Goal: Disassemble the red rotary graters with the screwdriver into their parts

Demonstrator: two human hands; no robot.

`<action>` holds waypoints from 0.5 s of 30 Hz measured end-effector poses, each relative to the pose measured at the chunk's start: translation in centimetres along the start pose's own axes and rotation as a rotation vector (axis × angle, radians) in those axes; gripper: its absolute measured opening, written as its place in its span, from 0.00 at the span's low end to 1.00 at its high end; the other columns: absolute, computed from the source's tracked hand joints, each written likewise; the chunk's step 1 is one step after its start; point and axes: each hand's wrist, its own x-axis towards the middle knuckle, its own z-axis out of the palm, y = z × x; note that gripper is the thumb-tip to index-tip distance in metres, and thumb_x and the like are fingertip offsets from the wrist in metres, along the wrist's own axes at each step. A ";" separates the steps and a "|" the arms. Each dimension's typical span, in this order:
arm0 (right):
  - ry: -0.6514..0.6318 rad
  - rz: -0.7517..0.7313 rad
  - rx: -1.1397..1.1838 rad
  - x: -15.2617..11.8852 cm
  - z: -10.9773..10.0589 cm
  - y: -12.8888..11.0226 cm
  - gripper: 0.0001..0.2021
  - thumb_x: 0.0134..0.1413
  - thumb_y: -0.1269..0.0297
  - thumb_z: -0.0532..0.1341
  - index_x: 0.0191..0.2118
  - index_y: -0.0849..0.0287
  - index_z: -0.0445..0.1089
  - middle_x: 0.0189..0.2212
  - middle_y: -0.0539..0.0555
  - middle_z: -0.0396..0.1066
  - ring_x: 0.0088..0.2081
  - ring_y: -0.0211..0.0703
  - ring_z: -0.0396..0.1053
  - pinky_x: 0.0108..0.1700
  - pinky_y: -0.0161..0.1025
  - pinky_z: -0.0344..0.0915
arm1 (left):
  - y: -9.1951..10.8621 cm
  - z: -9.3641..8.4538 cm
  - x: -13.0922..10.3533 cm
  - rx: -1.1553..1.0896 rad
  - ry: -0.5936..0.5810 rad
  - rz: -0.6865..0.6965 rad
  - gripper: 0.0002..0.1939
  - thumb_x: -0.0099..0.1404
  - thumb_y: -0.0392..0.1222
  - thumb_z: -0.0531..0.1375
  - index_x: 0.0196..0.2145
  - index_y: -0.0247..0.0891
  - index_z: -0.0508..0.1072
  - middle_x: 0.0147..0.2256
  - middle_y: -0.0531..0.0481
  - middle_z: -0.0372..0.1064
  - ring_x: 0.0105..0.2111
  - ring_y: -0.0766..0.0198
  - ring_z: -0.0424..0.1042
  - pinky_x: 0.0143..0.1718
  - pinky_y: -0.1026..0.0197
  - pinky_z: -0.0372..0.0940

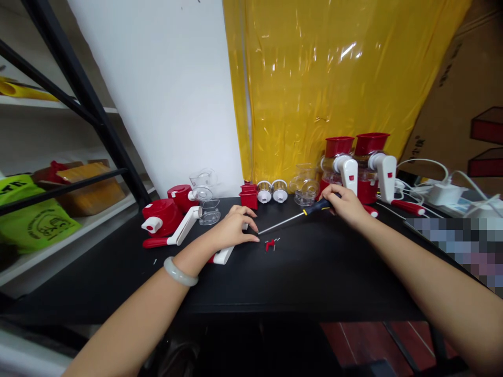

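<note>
In my right hand is a screwdriver with a black and yellow handle, its long metal shaft slanting down to the left. Its tip ends right by the fingertips of my left hand. The left thumb and fingers are curved and apart, with no held object visible between them. Under and behind that hand lies a white crank handle with a red end, partly hidden. Just right of the left fingertips, a small red plastic piece lies among several small screws on the black table.
Red housings with a white crank and clear plastic parts stand at left. Behind are a red hopper, two white-ended drums and a clear part. Two assembled red-and-white grinders and white cables are at right.
</note>
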 end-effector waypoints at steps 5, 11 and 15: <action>-0.007 0.005 -0.004 -0.2 0.0 -0.1 0.06 0.49 0.62 0.58 0.26 0.57 0.67 0.15 0.46 0.63 0.15 0.33 0.58 0.18 0.32 0.53 | -0.4 0.4 0.1 0.014 -0.009 0.018 0.07 0.54 0.48 0.69 0.29 0.44 0.81 0.48 0.45 0.68 0.52 0.48 0.60 0.55 0.46 0.56; -0.022 -0.025 -0.014 -0.2 0.1 -0.2 0.07 0.50 0.60 0.58 0.26 0.57 0.66 0.15 0.46 0.63 0.15 0.34 0.58 0.18 0.32 0.54 | -0.4 0.4 0.2 0.006 -0.037 0.027 0.05 0.54 0.46 0.69 0.27 0.44 0.81 0.46 0.45 0.70 0.50 0.49 0.61 0.55 0.47 0.56; -0.016 -0.016 0.008 -0.2 0.1 -0.1 0.08 0.50 0.59 0.58 0.27 0.57 0.66 0.15 0.46 0.63 0.15 0.33 0.58 0.18 0.32 0.53 | -0.6 0.5 0.3 0.013 -0.033 0.037 0.05 0.55 0.46 0.68 0.27 0.44 0.81 0.47 0.46 0.70 0.51 0.49 0.61 0.55 0.47 0.56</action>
